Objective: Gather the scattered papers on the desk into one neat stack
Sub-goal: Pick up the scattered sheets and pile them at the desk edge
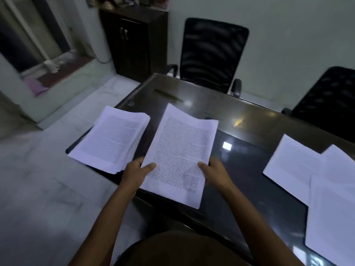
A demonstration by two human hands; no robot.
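Note:
I hold a bundle of printed sheets (180, 154) above the near edge of the dark glossy desk (240, 169). My left hand (136, 170) grips its lower left side, thumb on top. My right hand (214, 170) grips the lower right side, thumb on the page. To the left lies a thicker stack of printed papers (111, 139), overhanging the desk's left corner. Loose sheets (294, 164) lie spread on the right part of the desk, and a larger white sheet (332, 217) overlaps them near the right frame edge.
Two black mesh office chairs (213, 54) (330, 104) stand behind the desk. A dark pen-like object (168, 95) lies at the desk's far left. A dark cabinet (134, 41) stands against the back wall. Pale floor (38, 189) stretches to the left.

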